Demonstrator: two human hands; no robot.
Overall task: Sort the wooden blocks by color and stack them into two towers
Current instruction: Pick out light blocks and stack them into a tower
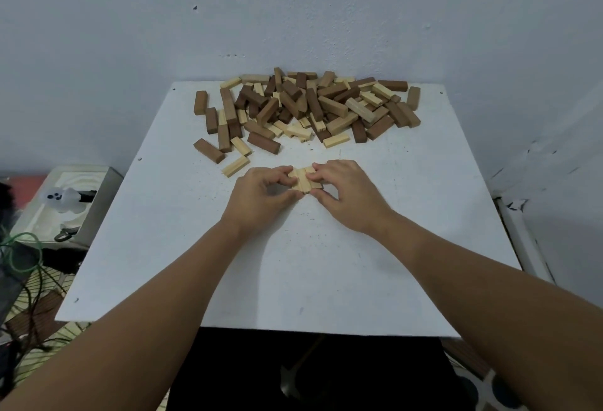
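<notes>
A heap of mixed dark brown and light wooden blocks [306, 107] lies at the far side of the white table [293, 263]. In the table's middle, a short row of light blocks [304, 179] lies side by side. My left hand [261, 198] pinches the row's left end with thumb and fingers. My right hand [346, 192] pinches its right end the same way. Both hands cover the row's outer blocks. A single light block [235, 166] lies loose just left of my left hand, and a dark block [208, 150] beyond it.
The wall stands right behind the heap. Left of the table, lower down, sit a grey box with a white figure [65, 202] and green cables [23, 254]. A white frame [522, 241] runs along the table's right side.
</notes>
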